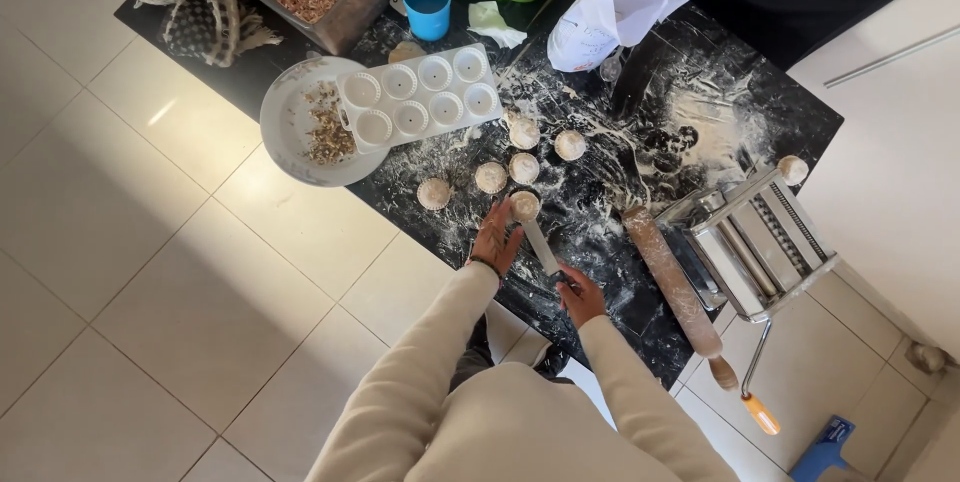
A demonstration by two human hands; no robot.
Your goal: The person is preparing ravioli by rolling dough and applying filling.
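Centrally, dough round (524, 206) touched by open left hand (496, 240) fingers; knife (541, 247) gripped by right hand (581, 294), handle hidden.

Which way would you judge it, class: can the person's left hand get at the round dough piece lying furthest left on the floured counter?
Probably yes. The left hand rests on the counter close to that dough piece, and only bare floured surface lies between them. The right hand holds a knife off to the other side.

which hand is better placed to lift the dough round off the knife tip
Left. The left hand already sits beside the dough round, while the right hand grips the knife handle.
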